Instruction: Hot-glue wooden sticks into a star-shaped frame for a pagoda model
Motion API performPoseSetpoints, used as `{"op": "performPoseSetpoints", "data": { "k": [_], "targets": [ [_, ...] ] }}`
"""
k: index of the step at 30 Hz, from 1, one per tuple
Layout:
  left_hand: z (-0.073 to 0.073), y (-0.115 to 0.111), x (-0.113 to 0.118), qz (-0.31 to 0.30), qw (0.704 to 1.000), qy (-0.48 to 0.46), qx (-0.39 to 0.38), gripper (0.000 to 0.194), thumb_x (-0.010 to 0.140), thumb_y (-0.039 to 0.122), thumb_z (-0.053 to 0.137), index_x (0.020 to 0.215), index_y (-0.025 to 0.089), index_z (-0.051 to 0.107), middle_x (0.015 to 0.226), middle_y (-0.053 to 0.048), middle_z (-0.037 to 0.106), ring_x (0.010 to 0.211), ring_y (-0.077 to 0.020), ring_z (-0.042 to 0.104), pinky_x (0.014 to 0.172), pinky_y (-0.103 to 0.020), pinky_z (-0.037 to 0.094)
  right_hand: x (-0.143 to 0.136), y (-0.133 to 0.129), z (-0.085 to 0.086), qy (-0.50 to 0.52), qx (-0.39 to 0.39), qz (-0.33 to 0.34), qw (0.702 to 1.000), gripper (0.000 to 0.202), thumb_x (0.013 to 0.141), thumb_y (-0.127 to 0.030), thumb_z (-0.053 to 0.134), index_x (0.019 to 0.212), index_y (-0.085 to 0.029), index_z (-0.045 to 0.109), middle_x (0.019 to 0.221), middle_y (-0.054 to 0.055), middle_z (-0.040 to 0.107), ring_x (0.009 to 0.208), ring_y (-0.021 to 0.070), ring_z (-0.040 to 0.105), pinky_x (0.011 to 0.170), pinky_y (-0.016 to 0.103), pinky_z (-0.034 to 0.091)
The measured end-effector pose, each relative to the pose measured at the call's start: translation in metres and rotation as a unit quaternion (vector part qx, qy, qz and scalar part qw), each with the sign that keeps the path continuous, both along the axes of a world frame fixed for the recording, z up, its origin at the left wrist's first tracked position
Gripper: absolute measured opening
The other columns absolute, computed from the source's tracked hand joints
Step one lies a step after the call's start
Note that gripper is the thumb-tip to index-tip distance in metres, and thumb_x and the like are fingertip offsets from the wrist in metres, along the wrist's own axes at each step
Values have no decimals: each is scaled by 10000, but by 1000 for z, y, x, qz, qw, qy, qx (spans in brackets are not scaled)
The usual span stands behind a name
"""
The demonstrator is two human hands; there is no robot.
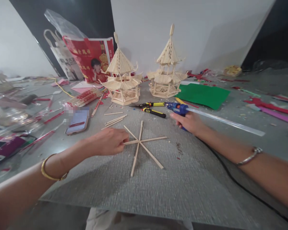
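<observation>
Six wooden stick arms meet at one centre in a star [149, 152] on the grey table. The fingers of my left hand [114, 141] are closed on the star's left arm. Farther right, my right hand [188, 123] is wrapped round a blue glue gun [180, 108], from which a long clear glue stick [225, 120] extends to the right. Several loose sticks [115, 120] lie just beyond my left hand. Yellow-and-black pliers [155, 111] rest between the hands, near the glue gun's tip.
Two wooden stick pagodas [121, 80] [168, 76] stand at the back. A green sheet [204, 95] lies right of them. A phone [78, 120], wrapped sticks [84, 96] and scraps are at left, with a red bag [86, 57] behind. A black cord [227, 171] runs under my right arm.
</observation>
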State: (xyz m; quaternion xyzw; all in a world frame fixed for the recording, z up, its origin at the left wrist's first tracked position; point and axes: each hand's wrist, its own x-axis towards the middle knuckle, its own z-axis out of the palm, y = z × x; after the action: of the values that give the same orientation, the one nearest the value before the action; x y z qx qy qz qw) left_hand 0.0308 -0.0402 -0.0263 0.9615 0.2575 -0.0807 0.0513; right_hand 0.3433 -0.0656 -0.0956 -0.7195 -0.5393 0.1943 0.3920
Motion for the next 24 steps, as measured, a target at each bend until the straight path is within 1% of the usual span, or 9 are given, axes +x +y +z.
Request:
{"op": "performPoseSetpoints", "data": {
  "k": [4,9,11,13,15,16,18,21,24],
  "targets": [
    [2,18,1,-44,999,2,-9,162,718,101,434,748,179,573,751,-12,594,652,-120,505,618,-238,336,3,2,-3,6,11,6,1000,357,760,-544,549,670,-200,585,513,1,585,422,126,529,472,282,432],
    [3,51,9,-105,994,24,-14,185,761,123,452,790,197,618,826,-19,609,741,-129,532,681,-223,360,6,3,-7,10,21,9,1000,359,763,-544,560,680,-197,600,502,-1,577,414,128,527,476,288,440],
    [7,60,13,-112,993,22,-32,190,776,139,470,808,213,642,860,-20,617,772,-128,540,705,-214,363,6,4,-8,20,18,4,1000,366,758,-548,567,679,-193,606,505,6,580,418,134,532,475,294,448],
    [13,63,15,-105,993,-6,-53,184,783,155,492,812,220,663,862,-20,623,770,-123,544,713,-209,364,6,4,-9,37,20,0,999,371,746,-556,578,684,-192,612,506,11,582,422,140,535,463,297,453],
    [20,57,14,-79,993,-52,-65,167,788,184,513,818,214,675,834,-18,626,747,-115,542,709,-207,364,5,4,-9,48,25,-1,999,367,741,-557,582,680,-196,611,507,13,584,424,143,539,452,299,457],
    [23,51,14,-54,993,-75,-67,159,791,207,520,824,207,676,815,-14,627,730,-110,538,703,-207,364,5,4,-9,47,25,-4,999,362,742,-554,580,671,-199,608,506,12,585,422,144,539,452,301,459],
    [26,34,14,23,992,-104,-68,160,789,270,533,817,188,667,749,-1,619,680,-100,523,670,-206,362,4,3,-9,32,22,-9,999,355,750,-546,572,652,-206,599,508,12,591,422,143,541,463,305,464],
    [22,5,16,155,977,-105,-101,190,776,325,531,775,173,644,642,27,589,582,-83,481,583,-199,336,3,1,-8,1,21,-2,1000,375,772,-547,549,618,-206,579,519,24,598,432,139,538,490,308,460],
    [13,-17,19,201,967,-93,-122,197,771,331,516,762,177,638,620,36,582,564,-79,478,566,-197,331,2,0,-4,-7,10,0,1000,387,790,-531,536,592,-199,565,530,40,591,455,140,533,516,311,450]
  ]
}}
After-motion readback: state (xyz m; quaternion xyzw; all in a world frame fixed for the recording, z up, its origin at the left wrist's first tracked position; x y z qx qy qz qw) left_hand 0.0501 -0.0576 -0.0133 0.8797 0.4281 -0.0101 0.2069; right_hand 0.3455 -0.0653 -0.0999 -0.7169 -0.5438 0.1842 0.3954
